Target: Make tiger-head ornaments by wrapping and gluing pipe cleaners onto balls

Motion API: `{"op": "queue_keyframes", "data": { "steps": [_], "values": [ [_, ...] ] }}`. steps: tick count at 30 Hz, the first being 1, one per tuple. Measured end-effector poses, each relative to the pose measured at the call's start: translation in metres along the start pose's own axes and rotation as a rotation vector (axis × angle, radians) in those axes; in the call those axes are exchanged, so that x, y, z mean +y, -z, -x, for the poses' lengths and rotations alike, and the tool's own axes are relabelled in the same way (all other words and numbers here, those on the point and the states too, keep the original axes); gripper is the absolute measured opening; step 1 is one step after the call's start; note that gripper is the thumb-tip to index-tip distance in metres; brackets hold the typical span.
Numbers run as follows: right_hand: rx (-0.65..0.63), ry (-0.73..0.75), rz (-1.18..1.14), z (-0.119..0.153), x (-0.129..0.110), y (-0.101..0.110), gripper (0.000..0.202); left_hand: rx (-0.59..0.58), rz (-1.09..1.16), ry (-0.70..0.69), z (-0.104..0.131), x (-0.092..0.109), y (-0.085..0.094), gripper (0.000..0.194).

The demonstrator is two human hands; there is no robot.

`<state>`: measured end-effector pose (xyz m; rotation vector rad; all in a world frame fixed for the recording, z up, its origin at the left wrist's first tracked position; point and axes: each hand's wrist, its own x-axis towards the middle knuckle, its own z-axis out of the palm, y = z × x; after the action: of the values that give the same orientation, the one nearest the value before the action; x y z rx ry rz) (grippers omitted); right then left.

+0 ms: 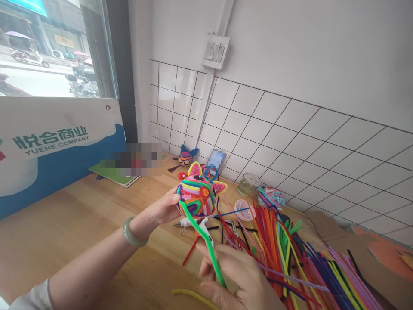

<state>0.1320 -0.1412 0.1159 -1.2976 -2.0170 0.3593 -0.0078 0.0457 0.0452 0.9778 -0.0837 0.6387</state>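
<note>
My left hand grips a round cat head covered in stripes of many-coloured pipe cleaner, its yellow-edged pink ears pointing up and to the right. The thumb presses on its left side, and the other fingers are hidden behind it. From under that thumb a bright green pipe cleaner slants down to my right hand, whose bent fingers hold its lower part. A white glue gun lies on the table just behind the green strand.
Bundles of pipe cleaners spread across the right side, near a small pink dish and a glass jar. A second cat head and a phone stand by the tiled wall. One yellow pipe cleaner lies at the front.
</note>
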Motion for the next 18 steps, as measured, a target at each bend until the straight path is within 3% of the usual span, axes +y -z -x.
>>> {"op": "queue_keyframes", "data": {
  "steps": [4,9,14,18],
  "values": [
    [-0.166,-0.040,-0.043,0.000,-0.002,0.003,0.039,0.002,0.011,0.013,0.001,0.002,0.000,0.055],
    [-0.234,-0.098,-0.157,0.000,0.001,0.004,0.046,0.047,-0.009,0.029,0.002,0.002,0.002,0.061],
    [0.006,-0.054,-0.336,0.004,0.005,0.001,0.050,0.045,-0.009,0.019,0.002,0.000,0.001,0.057],
    [0.103,-0.210,-0.386,0.008,0.011,0.003,0.048,0.040,-0.007,0.006,0.000,-0.002,-0.003,0.060]
  ]
}}
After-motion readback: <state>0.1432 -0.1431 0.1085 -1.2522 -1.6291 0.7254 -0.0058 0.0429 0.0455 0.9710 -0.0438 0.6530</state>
